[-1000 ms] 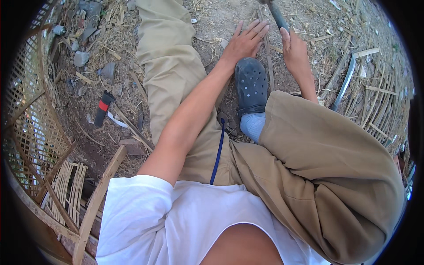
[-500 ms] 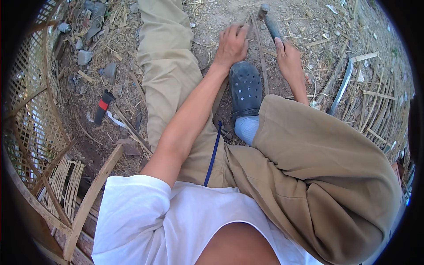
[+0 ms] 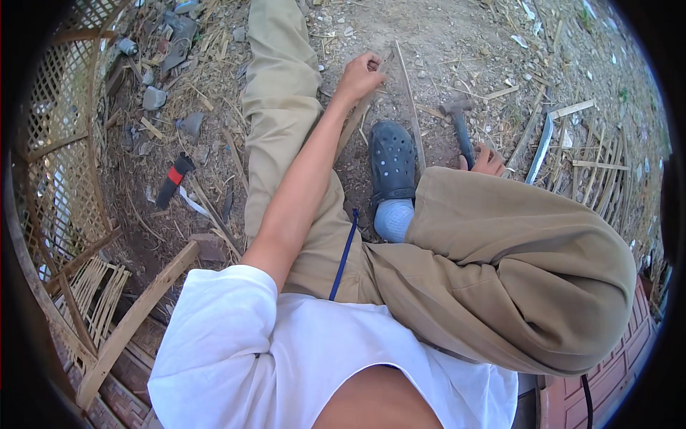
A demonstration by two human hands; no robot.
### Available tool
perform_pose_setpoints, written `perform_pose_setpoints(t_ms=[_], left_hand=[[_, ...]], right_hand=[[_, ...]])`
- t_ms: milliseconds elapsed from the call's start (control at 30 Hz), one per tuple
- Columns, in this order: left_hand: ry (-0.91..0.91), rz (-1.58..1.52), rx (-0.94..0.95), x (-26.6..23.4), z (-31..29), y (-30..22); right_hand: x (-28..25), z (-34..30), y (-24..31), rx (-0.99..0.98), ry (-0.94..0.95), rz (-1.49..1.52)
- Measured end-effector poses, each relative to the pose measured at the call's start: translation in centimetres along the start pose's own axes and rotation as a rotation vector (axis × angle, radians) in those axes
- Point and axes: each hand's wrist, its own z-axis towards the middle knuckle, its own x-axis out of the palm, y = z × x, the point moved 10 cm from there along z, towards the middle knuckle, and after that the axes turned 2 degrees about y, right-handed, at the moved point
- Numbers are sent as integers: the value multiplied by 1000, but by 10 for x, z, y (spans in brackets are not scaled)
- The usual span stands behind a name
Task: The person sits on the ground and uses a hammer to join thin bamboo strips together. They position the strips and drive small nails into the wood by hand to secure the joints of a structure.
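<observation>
My left hand [image 3: 360,76] is beyond the dark clog, with thumb and fingertips brought together in a pinch. What they pinch, if anything, is too small to make out. Its fingertips are against or just over a wooden slat [image 3: 355,123] that slants down beside the clog; a thin wood strip [image 3: 410,100] lies to the right. Low over the ground at the right, a hammer [image 3: 463,134] points its head away from me. My right hand [image 3: 489,161] is beside the handle's end, fingers loosely apart; my raised knee hides its wrist.
My clogged foot [image 3: 392,157] stands between both hands. A long blade [image 3: 542,151] and a stack of split slats [image 3: 607,168] lie at the right. At the left are a black-and-red sheath [image 3: 174,179], rubble, a wooden beam [image 3: 139,318] and a woven lattice [image 3: 68,129].
The hammer has come down and nearer me, and my right hand has loosened from its handle. My left hand has shifted slightly left and its fingers have drawn into a pinch.
</observation>
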Motion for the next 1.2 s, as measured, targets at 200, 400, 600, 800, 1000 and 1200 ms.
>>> perform_pose_setpoints(t_ms=[200,400,600,800,1000,1200], left_hand=[[157,-379,106,-4,-22,-57],[-33,-266,144,-85,-78,-77],[-421,-199,198,-219,-203,-74],[-658,-180,-43,-288,-365,-26],[-726,-188,135,-312,-429,-73],[-680,130,527,-357,-454,-281]], right_hand=[[48,-19,78,218,543,1104],[77,-11,99,93,786,941],[33,36,96,45,476,1055],[-49,121,92,-65,129,1150],[-179,219,92,-191,-153,1207],[-327,285,117,-379,-285,1205]])
